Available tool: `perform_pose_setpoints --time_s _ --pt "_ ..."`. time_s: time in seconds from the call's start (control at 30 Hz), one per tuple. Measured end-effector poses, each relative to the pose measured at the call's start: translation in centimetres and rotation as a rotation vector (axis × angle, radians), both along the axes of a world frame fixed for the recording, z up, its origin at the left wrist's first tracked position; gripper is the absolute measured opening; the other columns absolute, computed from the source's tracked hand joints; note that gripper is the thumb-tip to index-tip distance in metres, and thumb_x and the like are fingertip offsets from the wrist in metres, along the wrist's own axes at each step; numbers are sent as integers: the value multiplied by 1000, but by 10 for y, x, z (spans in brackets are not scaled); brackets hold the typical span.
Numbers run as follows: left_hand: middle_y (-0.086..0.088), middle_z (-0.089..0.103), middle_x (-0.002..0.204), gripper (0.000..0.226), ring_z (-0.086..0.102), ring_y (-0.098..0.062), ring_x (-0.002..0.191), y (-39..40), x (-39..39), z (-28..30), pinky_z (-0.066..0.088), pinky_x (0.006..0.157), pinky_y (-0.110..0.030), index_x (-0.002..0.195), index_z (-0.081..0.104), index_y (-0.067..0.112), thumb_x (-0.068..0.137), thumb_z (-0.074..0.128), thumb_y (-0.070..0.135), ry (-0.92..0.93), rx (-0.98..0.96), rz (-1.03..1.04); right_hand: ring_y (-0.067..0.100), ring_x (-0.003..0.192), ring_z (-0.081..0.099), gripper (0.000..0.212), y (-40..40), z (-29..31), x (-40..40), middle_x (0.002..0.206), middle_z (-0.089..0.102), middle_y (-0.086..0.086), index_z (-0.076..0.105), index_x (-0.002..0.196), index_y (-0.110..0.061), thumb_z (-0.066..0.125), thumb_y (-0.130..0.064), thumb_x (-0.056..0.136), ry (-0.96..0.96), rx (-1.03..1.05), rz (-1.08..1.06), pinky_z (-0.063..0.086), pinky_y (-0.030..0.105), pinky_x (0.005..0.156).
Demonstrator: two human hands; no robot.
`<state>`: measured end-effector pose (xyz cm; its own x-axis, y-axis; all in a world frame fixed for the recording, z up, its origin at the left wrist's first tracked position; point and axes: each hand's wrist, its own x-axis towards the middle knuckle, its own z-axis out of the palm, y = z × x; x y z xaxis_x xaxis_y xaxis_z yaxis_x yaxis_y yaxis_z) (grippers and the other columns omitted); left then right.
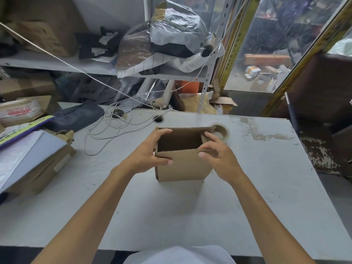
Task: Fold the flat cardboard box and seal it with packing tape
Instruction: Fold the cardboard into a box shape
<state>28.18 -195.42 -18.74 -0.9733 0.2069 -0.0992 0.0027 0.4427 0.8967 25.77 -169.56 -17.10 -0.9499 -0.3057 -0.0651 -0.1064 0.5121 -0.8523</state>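
Note:
A brown cardboard box [182, 168] stands opened up on the white table [190, 216], its top open and its inside dark. My left hand [150, 151] grips the box's left top corner, fingers over the far rim and thumb on the front face. My right hand [217, 151] holds the right top edge, fingers pressing the right flap inward, thumb on the front wall. A roll of clear packing tape [222, 131] lies flat just behind the box's right corner, partly hidden by the flap and my fingers.
A tangle of white cable [114, 128] lies on the table to the left. Stacked mailers and flat cardboard [28, 159] crowd the left edge. A round cable hole [158, 119] sits behind the box. Cluttered shelves stand at the back, a dark chair [323, 111] at right.

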Motion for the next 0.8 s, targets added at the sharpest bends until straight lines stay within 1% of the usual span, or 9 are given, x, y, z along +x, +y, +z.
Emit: perform_pose_setpoints --time_s 0.1,0.2,0.33,0.4,0.5,0.57,0.63,0.7,0.8 --pt "22 42 134 86 40 18 119 5 5 -10 37 91 -1 138 40 37 71 89 12 62 43 62 5 134 40 11 7 -9 0 145 45 -17 71 88 -27 73 -17 87 -48 -91 -57 34 42 112" --pt "18 46 123 79 45 13 109 8 8 -16 41 82 -5 121 41 36 65 93 16 59 70 176 10 137 41 13 12 -16 5 146 49 -11 68 88 -23 73 -12 87 -101 -223 -93 33 44 114" --pt "22 45 110 72 48 9 92 4 8 -17 47 70 -18 108 37 26 64 93 17 69 13 186 5 137 33 23 13 -9 3 148 36 -17 70 98 -29 74 -10 86 -89 -181 -46 29 21 103" --pt "25 46 113 70 48 9 99 1 7 -17 50 73 -22 112 40 29 66 92 19 78 -8 154 2 134 28 27 15 -3 -3 146 31 -21 69 102 -34 74 -13 86 -93 -99 18 25 17 100" --pt "24 43 130 74 40 13 120 2 7 -14 49 87 -19 129 43 46 74 88 21 78 25 81 10 130 35 29 18 -7 -10 136 45 -19 63 105 -48 72 -29 84 -54 -1 40 32 32 106" --pt "17 39 142 81 34 15 129 5 4 -12 42 102 -23 137 36 59 79 84 27 73 18 40 5 123 42 38 16 -11 -7 131 52 -10 55 112 -55 69 -36 83 -64 5 11 39 24 98" --pt "6 30 155 84 28 -5 144 4 -2 -10 35 115 -38 141 30 64 80 81 34 27 6 22 0 122 44 45 14 -14 -3 128 56 -12 50 119 -56 70 -34 85 -82 -38 -20 38 18 91" --pt "2 23 160 85 21 -19 150 2 -5 -10 31 119 -50 142 28 64 78 79 39 -7 -11 16 0 121 46 37 14 -15 -2 127 58 -14 54 115 -50 69 -35 84 -76 -48 -26 39 19 86" --pt "3 19 159 91 18 -24 150 4 -3 -13 36 115 -57 143 28 62 72 81 44 0 1 15 -3 117 50 13 21 -14 -6 127 62 -12 61 94 -23 71 -28 86 -88 -28 8 41 25 84"
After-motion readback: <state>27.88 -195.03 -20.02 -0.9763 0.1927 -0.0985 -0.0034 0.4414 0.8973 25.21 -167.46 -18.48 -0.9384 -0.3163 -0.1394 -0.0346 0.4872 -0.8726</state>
